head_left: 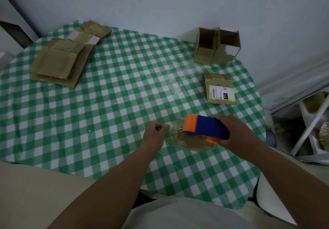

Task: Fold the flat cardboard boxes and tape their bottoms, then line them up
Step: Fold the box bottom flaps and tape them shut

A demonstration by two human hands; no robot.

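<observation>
Right-hand grip (236,132) wraps the blue-and-orange tape dispenser (206,128); left hand (156,132) pinches the slippery clear tape end (171,131). Both work over the light, stiff cardboard box (194,144) at 5 o'clock on the surface (106,104); best steadied by its edges.

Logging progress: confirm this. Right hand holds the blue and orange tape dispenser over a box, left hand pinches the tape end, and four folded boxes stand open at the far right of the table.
Not quite. The head view shows two folded boxes standing open at the far right, not four. The rest holds: the right hand holds the tape dispenser over a box, and the left hand pinches the tape end.
</observation>
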